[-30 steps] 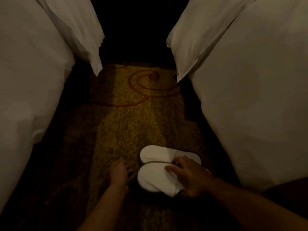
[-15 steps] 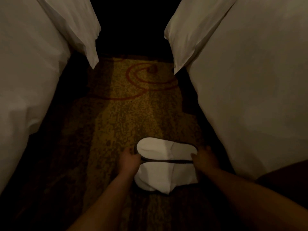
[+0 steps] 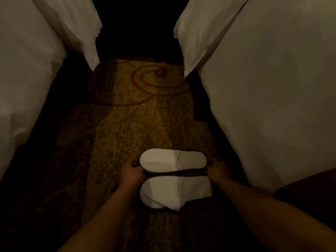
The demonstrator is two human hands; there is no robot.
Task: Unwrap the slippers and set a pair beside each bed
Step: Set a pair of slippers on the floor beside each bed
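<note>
The left hand (image 3: 131, 171) grips the toe ends and the right hand (image 3: 218, 170) the heel ends of a pair of white slippers (image 3: 172, 177) on the patterned carpet (image 3: 138, 120), near the right bed (image 3: 272, 106). The placing step looks nearly done; next, let go. Dim light hides the fingertips.

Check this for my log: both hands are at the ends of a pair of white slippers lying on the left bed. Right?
Not quite. The slippers lie on the carpet between the beds, not on a bed; the head view shows it. The left hand and right hand are at their ends.
</note>
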